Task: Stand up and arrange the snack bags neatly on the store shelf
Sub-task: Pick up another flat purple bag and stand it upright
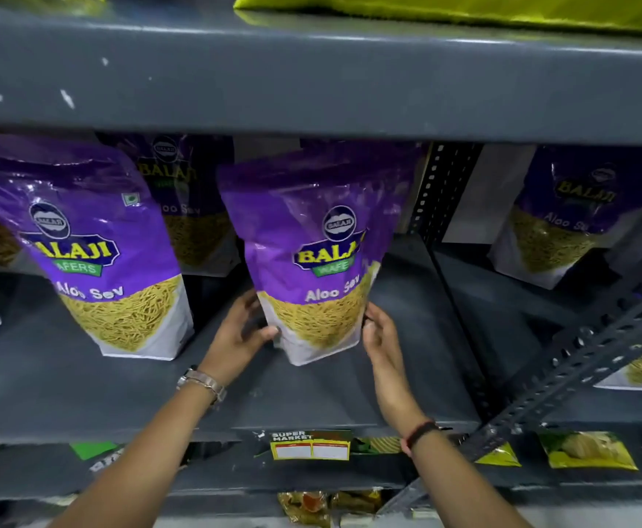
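A purple Aloo Sev bag (312,257) stands upright in the middle of the grey shelf (83,398). My left hand (241,333) presses its lower left edge, thumb on the front. My right hand (378,335) cups its lower right edge. Both hands grip the bag's base. A second purple bag (95,253) stands upright to the left, leaning a little. Behind the two, a third purple bag (190,207) stands at the back.
A perforated steel upright (437,188) and a diagonal brace (586,356) bound the bay on the right. Beyond them stand more purple bags (563,219). The upper shelf (312,78) hangs low overhead with a green bag (464,9). A price label (310,445) marks the front lip.
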A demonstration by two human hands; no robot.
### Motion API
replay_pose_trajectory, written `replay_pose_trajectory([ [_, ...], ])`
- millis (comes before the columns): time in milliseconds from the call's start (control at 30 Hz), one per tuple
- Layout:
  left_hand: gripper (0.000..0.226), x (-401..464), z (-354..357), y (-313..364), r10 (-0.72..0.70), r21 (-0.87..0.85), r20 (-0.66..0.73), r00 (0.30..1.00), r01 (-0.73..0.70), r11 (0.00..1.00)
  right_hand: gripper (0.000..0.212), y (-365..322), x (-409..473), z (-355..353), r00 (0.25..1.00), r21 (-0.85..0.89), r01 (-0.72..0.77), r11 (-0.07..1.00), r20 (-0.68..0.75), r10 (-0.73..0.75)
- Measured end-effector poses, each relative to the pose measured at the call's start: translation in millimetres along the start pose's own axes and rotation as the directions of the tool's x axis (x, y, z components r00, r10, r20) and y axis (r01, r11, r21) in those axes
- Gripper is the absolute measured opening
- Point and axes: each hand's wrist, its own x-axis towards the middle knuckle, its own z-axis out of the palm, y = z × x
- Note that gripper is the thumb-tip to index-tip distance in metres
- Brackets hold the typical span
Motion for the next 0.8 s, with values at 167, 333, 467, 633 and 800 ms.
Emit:
replay_pose_trajectory([
  [167, 0.065, -1.8, 9.4, -15.6, -0.142, 0.141, 0.123, 0.982, 0.125, 0.982, 0.081, 5.7, 13.0, -12.9, 0.99, -0.373, 0.033, 0.927, 0.137, 0.02],
  [333, 0.068, 1.3, 21.0, -16.1, -0.214, 0.242, -0.029, 0.976, 0.215, 0.946, 0.066, 11.9, 25.8, -12.7, 0.982, -0.515, -0.009, 0.857, 0.158, 0.105],
  [467, 0.058, -6.8, 39.5, -9.5, -0.186, 0.277, -0.09, 0.978, 0.204, 0.939, 0.074, 9.5, 24.7, -29.0, 0.97, -0.458, -0.015, 0.889, 0.209, 0.124],
  [633, 0.059, -28.5, 70.2, -5.9, -0.174, 0.377, -0.048, 0.984, 0.179, 0.909, 0.077, 10.8, 2.1, -59.6, 0.988, -0.603, 0.034, 0.797, 0.141, 0.064],
  [800, 0.062, -39.0, 80.3, -7.2, -0.152, 0.52, -0.096, 0.984, 0.18, 0.835, 0.073, 11.1, -16.6, -69.7, 0.995, -0.614, 0.026, 0.789, 0.096, 0.042],
])
